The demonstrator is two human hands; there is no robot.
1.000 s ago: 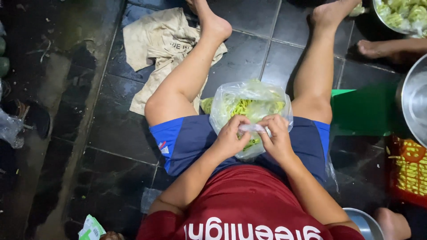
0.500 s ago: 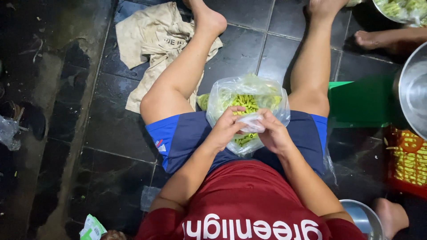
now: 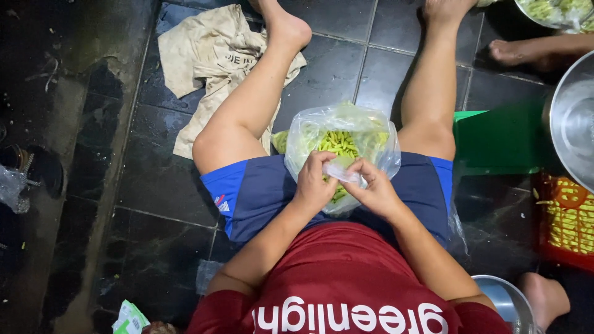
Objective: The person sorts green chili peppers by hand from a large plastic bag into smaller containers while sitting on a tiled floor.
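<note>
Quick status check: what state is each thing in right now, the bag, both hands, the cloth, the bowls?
Clear plastic bag: full of green chillies, resting between the thighs, its neck gathered.
Left hand: closed on the bag's neck.
Right hand: pinching the twisted neck from the other side.
Cloth: crumpled on the dark tiles.
Large metal bowl: upright at the right edge, contents cannot be told.
Small metal bowl: upright by the right elbow.
</note>
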